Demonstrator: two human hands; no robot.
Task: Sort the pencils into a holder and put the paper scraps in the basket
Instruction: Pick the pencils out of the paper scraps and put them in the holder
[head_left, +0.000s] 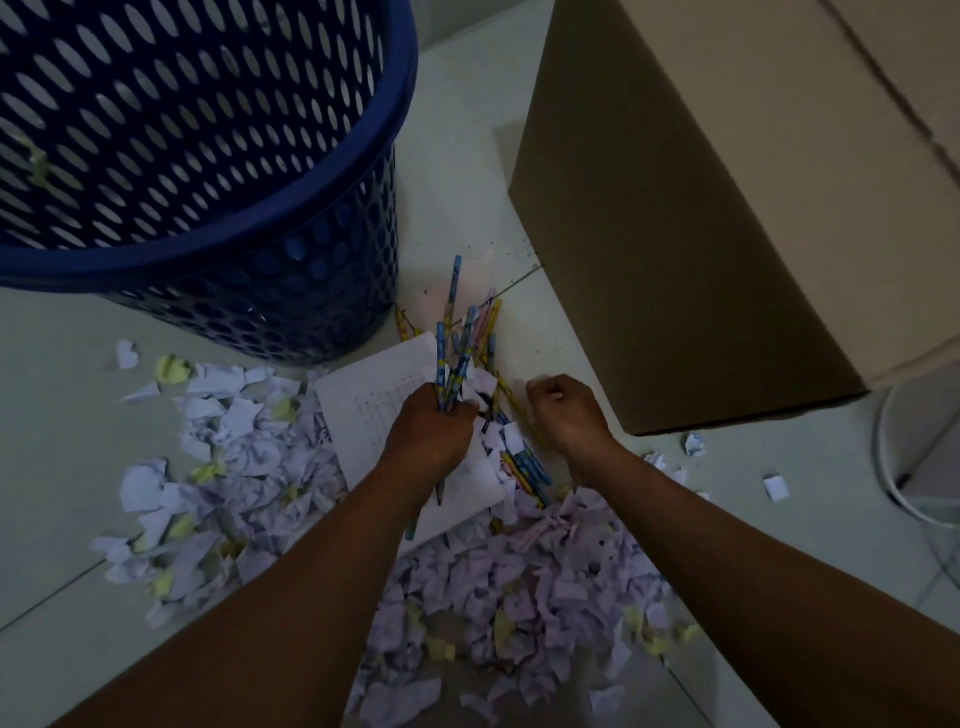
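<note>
Cardboard box (727, 208): standing on the floor (467, 156), far right.

Basket (218, 249): blue, perforated, far left of the hands; I see almost nothing inside it.

Paper scraps (519, 587): a wide drift across the floor, under and beside both forearms, with one printed sheet (374, 405) among them.

Pencils (454, 358): a bunch gripped in my left hand (431, 431), long axes pointing away from me toward the gap between basket and box. More loose pencils (524, 467) lie between the hands, nearer the right.

Right hand (566, 410): curled nearly closed; whether it pinches anything I cannot tell.

Holder: not in view (so the bunch has no visible destination).
</note>
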